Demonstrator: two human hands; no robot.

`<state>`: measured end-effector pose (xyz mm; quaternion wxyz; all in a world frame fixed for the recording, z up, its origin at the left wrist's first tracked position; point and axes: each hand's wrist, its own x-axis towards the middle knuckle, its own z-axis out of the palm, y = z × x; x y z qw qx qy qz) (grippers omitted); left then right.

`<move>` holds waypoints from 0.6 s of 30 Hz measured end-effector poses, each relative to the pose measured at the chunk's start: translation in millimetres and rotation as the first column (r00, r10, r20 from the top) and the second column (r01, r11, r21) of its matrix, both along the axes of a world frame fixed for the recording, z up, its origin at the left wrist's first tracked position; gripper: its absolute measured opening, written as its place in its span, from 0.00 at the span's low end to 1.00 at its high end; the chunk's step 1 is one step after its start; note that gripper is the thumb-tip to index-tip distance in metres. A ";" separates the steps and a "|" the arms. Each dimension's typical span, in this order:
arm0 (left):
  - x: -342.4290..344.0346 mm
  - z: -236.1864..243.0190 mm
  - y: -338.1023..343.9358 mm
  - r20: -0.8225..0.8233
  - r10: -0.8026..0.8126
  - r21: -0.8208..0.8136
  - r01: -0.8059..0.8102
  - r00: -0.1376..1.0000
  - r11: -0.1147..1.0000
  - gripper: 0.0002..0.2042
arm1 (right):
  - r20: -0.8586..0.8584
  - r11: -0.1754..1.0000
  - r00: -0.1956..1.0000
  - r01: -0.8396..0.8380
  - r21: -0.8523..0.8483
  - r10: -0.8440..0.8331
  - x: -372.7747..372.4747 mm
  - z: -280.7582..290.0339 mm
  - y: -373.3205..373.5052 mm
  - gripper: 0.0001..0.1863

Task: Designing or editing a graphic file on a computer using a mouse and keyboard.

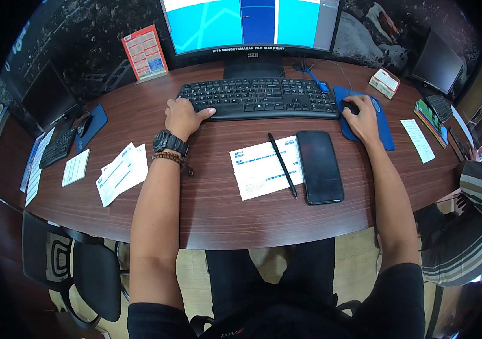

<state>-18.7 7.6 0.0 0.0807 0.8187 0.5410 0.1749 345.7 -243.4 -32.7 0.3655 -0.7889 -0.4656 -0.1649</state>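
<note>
While left hand (184,118) touches keyboard (258,97), right (365,121) holds mouse (352,107).

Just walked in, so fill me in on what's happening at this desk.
A seated person has the left hand on the left end of a long black plastic keyboard, while the right hand grips a small black mouse on a blue mouse pad. The wide black monitor ahead is lit. In front of the keyboard, a slim black pen lies across a white printed paper, with a black rectangular phone at its right edge.
</note>
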 end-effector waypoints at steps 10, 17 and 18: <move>-2.8 2.7 -7.0 0.010 -0.028 0.021 0.028 1.000 0.999 0.40 | -0.028 0.998 0.997 0.066 -0.004 -0.066 -4.2 0.7 -2.7 0.19; 0.5 2.6 -5.8 0.012 0.006 -0.015 -0.006 1.000 1.000 0.39 | -0.042 0.997 0.996 0.077 -0.023 -0.078 -3.1 1.1 -2.9 0.20; -0.2 2.5 -5.2 0.008 0.007 -0.014 -0.007 1.000 1.000 0.39 | -0.046 0.996 0.995 0.084 -0.027 -0.085 -3.3 0.9 -2.1 0.20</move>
